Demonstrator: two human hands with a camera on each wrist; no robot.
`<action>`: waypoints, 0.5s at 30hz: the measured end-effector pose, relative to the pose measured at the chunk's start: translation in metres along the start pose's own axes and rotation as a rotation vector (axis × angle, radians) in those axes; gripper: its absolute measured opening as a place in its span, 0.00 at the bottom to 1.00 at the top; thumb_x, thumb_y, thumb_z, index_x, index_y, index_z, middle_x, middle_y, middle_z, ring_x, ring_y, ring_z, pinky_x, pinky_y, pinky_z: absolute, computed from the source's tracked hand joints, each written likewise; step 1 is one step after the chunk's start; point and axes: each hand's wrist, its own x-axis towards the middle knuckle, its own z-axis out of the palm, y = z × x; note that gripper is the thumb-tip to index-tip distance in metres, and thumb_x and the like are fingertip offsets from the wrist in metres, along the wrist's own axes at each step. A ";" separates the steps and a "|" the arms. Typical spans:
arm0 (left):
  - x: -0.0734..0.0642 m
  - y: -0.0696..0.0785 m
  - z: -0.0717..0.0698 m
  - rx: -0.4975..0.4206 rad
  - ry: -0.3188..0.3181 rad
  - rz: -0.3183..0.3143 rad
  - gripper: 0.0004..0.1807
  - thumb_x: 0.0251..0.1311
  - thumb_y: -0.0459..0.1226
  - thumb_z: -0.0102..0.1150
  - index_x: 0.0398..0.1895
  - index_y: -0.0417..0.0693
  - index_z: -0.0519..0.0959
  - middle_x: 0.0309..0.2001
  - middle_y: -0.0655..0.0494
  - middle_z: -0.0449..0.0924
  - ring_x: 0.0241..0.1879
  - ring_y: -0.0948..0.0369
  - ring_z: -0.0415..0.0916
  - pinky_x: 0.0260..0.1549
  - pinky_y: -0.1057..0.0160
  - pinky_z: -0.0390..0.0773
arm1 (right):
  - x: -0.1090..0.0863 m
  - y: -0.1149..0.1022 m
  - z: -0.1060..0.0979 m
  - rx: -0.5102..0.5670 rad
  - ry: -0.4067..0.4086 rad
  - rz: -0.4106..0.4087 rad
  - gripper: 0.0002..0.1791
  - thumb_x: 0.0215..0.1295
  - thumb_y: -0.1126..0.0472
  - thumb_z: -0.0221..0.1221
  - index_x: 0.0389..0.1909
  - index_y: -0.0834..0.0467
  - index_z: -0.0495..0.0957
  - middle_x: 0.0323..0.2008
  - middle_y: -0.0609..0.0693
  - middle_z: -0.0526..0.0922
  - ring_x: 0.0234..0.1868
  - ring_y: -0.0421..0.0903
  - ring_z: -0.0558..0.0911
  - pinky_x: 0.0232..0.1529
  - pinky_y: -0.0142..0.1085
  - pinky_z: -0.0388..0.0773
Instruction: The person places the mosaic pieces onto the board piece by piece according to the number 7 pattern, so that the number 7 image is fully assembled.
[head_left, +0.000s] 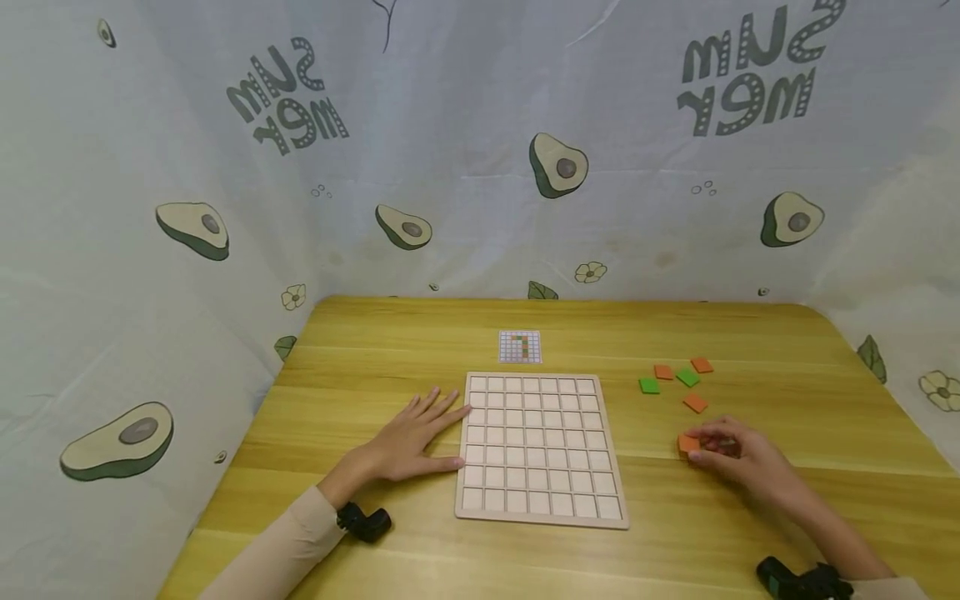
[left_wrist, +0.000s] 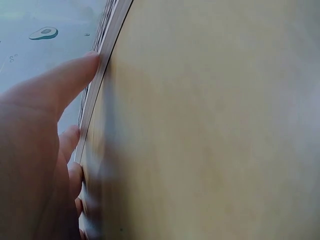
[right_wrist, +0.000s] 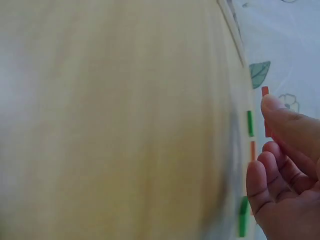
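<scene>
A pale wooden grid board (head_left: 538, 450) with square recesses lies at the middle of the table. My left hand (head_left: 416, 437) rests flat at its left edge, fingers spread, with the thumb and a fingertip right at the frame. In the left wrist view the thumb (left_wrist: 75, 80) meets the board's rim (left_wrist: 107, 50). To the right of the board, my right hand (head_left: 742, 458) pinches an orange square tile (head_left: 687, 445) between thumb and fingers. The right wrist view shows that tile (right_wrist: 265, 91) edge-on, held above the table.
Beyond my right hand lie loose tiles: a green tile (head_left: 648, 386), another green tile (head_left: 687, 377), and several orange ones, such as the orange tile (head_left: 695, 403). A small printed pattern card (head_left: 520, 347) lies behind the board. An avocado-print curtain (head_left: 465, 167) surrounds the wooden table (head_left: 360, 350).
</scene>
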 end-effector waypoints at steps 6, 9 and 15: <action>0.002 0.000 -0.001 0.004 0.005 0.001 0.45 0.67 0.66 0.47 0.81 0.62 0.49 0.80 0.53 0.39 0.78 0.47 0.32 0.72 0.41 0.36 | 0.013 -0.016 -0.006 0.018 0.044 -0.089 0.13 0.60 0.72 0.67 0.46 0.69 0.83 0.37 0.46 0.78 0.34 0.35 0.75 0.31 0.26 0.77; 0.002 0.000 -0.001 0.007 0.002 -0.003 0.44 0.67 0.66 0.46 0.81 0.63 0.49 0.80 0.54 0.38 0.78 0.47 0.32 0.72 0.42 0.35 | 0.020 -0.027 -0.007 0.014 0.050 -0.113 0.13 0.61 0.72 0.67 0.47 0.67 0.83 0.40 0.48 0.78 0.36 0.34 0.75 0.32 0.25 0.77; 0.000 0.002 -0.001 0.000 -0.006 -0.010 0.45 0.67 0.66 0.46 0.81 0.62 0.48 0.80 0.54 0.37 0.78 0.48 0.32 0.73 0.43 0.34 | 0.033 -0.051 -0.001 0.001 0.057 -0.118 0.13 0.61 0.70 0.67 0.47 0.66 0.83 0.38 0.52 0.77 0.35 0.35 0.74 0.33 0.24 0.76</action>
